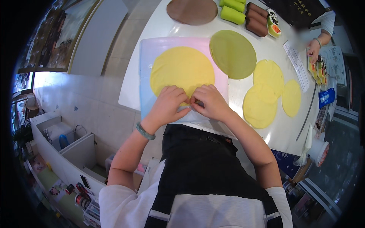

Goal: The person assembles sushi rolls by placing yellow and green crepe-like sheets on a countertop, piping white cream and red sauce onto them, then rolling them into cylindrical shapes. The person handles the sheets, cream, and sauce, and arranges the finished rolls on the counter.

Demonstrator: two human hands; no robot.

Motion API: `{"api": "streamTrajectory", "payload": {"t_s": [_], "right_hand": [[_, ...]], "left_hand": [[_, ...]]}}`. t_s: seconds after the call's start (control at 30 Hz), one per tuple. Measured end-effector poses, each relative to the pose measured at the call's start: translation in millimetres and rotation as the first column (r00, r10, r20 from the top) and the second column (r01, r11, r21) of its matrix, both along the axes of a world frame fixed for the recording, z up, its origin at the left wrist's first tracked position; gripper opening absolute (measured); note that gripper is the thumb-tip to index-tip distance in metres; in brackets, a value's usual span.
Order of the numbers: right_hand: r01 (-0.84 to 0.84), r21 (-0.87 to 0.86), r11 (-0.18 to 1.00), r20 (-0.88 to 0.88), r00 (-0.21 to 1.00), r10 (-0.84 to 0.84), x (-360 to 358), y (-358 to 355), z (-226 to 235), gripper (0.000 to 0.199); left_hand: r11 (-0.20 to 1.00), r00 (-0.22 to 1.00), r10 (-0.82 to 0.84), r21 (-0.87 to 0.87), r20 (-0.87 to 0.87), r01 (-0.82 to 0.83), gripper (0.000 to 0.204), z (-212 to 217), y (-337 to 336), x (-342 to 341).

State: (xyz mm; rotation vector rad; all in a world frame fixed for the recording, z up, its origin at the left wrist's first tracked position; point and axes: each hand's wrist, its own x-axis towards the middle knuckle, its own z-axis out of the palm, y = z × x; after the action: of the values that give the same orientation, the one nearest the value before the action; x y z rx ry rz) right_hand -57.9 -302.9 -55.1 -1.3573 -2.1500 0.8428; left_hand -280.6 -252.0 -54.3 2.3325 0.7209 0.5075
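Note:
A round yellow crepe [182,68] lies flat on a blue-and-pink mat [146,72] in front of me. My left hand [167,104], with a green bangle on its wrist, is closed at the crepe's near edge, thumb against bent fingers. Close beside it, my right hand [209,102] pinches the same edge, its fingertips almost touching the left ones. The hands cover that stretch of the rim, so how much of the crepe they grip is hidden. A green crepe [233,55] overlaps the mat's right side.
More yellow crepes [262,108] lie to the right on the white table [131,91]. Beyond are a brown crepe [192,11], green rolls [232,15] and brown rolls [256,26]. At the far right, another person's hand [314,49] reaches to a pack of filled rolls [322,70].

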Motion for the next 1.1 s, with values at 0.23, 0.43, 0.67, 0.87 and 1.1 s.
{"api": "streamTrajectory", "payload": {"t_s": [0.23, 0.43, 0.67, 0.87, 1.1], "right_hand": [[0.028, 0.023, 0.999, 0.043, 0.999, -0.029, -1.8, -0.4, -4.9, 0.016], [0.081, 0.066, 0.995, -0.013, 0.997, -0.081, -3.5, -3.5, -9.3, 0.014], [0.046, 0.047, 0.998, 0.013, 0.999, -0.046, -4.7, -1.5, -3.2, 0.014], [-0.032, 0.070, 0.997, 0.034, 0.999, 0.029, -2.1, -3.0, -0.3, 0.014], [0.014, 0.056, 0.998, 0.070, 0.997, -0.018, -6.2, 0.5, 1.5, 0.013]], "left_hand": [[1.000, 0.996, 0.024, -0.014, -0.089, -0.025, 0.014, 0.0, 3.1, 7.5], [0.996, 0.996, 0.028, -0.080, -0.087, -0.035, 0.015, -4.1, 7.8, 6.3], [0.997, 0.996, 0.023, -0.073, -0.084, -0.029, 0.021, -3.8, 7.3, 7.2], [0.998, 0.995, 0.028, -0.054, -0.091, -0.033, 0.025, -7.5, 7.0, 6.2], [0.998, 0.997, 0.053, -0.038, -0.057, -0.056, 0.028, 0.8, -2.1, -1.4]]}}
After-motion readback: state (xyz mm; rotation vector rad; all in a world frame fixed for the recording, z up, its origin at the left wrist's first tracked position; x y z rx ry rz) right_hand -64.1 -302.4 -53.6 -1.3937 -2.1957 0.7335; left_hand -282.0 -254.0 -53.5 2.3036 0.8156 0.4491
